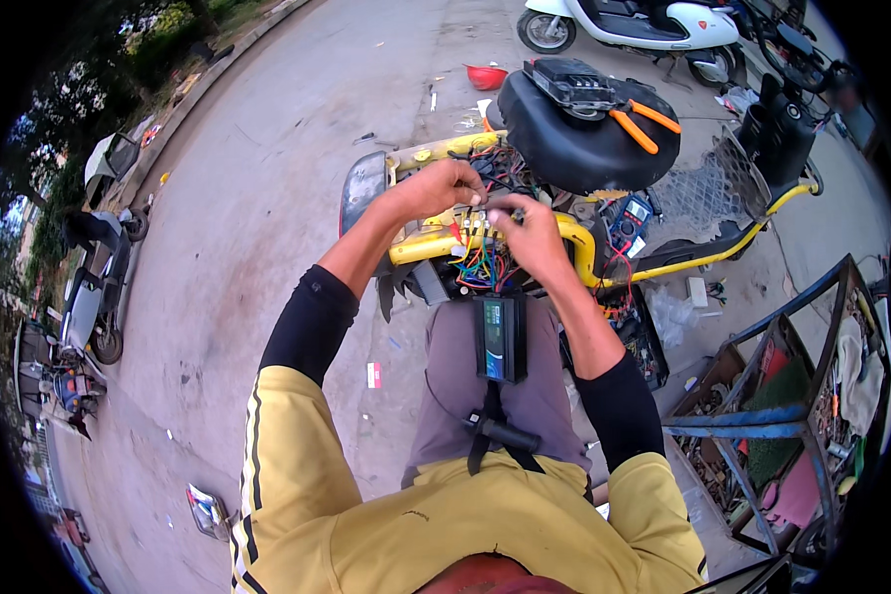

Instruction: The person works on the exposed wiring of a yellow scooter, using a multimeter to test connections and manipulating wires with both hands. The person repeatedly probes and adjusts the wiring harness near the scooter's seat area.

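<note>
My left hand [444,188] and my right hand [530,233] meet over the open rear of a yellow-framed electric scooter [564,233]. Both have their fingertips pinched close together, almost touching; what is between them is too small to make out, perhaps a thin wire. Just below the fingers lie white connectors [475,220] and a bundle of coloured wires [480,262]. More dark and red wiring [500,163] fills the frame beyond the hands. A black box with a greenish label [502,337] rests at my lap, below the wire bundle.
On the black seat [584,139] lie orange-handled pliers [646,124] and a dark electrical box [571,84]. A multimeter [629,223] with red leads sits on the scooter's right. A metal rack of tools and parts [777,426] stands at right, and a white scooter [643,28] beyond.
</note>
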Demonstrator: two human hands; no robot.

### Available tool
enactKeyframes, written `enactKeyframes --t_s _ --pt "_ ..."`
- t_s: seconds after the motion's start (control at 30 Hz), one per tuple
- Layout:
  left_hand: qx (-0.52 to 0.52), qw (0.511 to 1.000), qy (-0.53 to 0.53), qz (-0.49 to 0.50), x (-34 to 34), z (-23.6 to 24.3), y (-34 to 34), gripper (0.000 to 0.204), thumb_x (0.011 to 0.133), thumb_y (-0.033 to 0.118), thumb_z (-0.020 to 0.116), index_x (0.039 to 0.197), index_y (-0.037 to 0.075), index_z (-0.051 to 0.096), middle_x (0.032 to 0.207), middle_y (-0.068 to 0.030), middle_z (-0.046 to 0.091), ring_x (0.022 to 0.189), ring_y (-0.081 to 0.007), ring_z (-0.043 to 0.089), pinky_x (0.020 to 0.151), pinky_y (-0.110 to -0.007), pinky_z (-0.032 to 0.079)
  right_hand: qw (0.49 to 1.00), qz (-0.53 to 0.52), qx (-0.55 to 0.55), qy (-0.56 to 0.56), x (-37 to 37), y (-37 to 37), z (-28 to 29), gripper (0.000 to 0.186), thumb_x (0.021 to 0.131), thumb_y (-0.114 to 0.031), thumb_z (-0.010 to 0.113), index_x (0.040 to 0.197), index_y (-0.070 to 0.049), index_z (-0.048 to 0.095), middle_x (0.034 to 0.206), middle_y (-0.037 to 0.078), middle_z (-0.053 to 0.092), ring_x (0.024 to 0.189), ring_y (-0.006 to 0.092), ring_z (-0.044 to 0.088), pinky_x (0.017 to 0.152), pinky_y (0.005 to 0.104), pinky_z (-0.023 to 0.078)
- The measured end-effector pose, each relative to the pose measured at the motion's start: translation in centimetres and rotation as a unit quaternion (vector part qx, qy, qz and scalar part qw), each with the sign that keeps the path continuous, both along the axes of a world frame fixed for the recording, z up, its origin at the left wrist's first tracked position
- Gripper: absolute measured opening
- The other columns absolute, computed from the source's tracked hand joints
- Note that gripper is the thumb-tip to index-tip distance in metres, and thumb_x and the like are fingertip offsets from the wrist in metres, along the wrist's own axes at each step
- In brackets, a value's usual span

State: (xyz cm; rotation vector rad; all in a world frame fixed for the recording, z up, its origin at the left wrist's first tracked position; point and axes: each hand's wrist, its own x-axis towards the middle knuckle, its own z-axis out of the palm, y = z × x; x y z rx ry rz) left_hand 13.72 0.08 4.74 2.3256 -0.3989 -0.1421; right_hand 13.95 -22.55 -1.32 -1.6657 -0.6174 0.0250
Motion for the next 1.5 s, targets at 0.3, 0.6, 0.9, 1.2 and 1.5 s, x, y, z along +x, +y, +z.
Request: enactKeyframes --t_s 0.3,0.6,0.9,1.2,1.5 --pt "-0.106 0.987 -0.044 0.117 -1.8 -1.9 -1.4 0.011 0.096 -0.001 0.074 0.106 -0.003 0.071 0.093 -0.0036 0.073 0.087 -0.0096 0.067 0.079 -0.029 0.056 0.985 0.02 -0.17 -0.029 2.4 1.2 2.5 0.034 0.087 -0.027 0.086 0.107 0.0 0.08 0.094 0.025 0.078 0.093 0.0357 0.078 0.086 0.0444 0.058" --pt "-0.09 0.945 -0.246 0.196 -4.7 -0.7 -4.0 0.021 0.093 0.004 0.077 0.114 0.002 0.071 0.093 -0.0069 0.072 0.086 -0.0193 0.072 0.082 -0.035 0.058 0.981 0.042 -0.188 0.012 4.1 1.4 3.4 0.031 0.082 -0.022 0.077 0.102 0.002 0.079 0.088 0.024 0.077 0.09 0.0332 0.078 0.087 0.0421 0.058" --pt "0.239 0.865 -0.272 0.348 -11.5 -8.2 -8.6 0.021 0.092 0.026 0.079 0.097 0.006 0.073 0.087 -0.0125 0.07 0.074 -0.0348 0.073 0.064 -0.046 0.058 0.971 0.106 -0.178 -0.12 4.9 1.1 1.6 0.03 0.093 -0.017 0.069 0.115 0.002 0.064 0.098 0.026 0.074 0.094 0.0428 0.073 0.086 0.0477 0.055" --pt "0.273 0.824 -0.305 0.391 -10.3 -9.8 -9.8 0.019 0.09 0.021 0.076 0.084 0.007 0.065 0.082 -0.0122 0.068 0.066 -0.0326 0.072 0.057 -0.046 0.056 0.976 0.112 -0.161 -0.094 5.7 0.6 1.1 0.029 0.092 -0.016 0.066 0.117 -0.001 0.065 0.097 0.026 0.074 0.089 0.0392 0.073 0.085 0.0456 0.056" --pt "0.254 0.814 -0.338 0.397 -9.1 -10.7 -9.8 0.021 0.085 0.019 0.077 0.083 0.006 0.061 0.08 -0.0134 0.067 0.065 -0.0344 0.07 0.056 -0.048 0.054 0.97 0.083 -0.217 -0.065 6.0 1.2 0.9 0.034 0.087 -0.024 0.073 0.108 0.002 0.075 0.093 0.025 0.076 0.089 0.0339 0.076 0.084 0.0434 0.057"
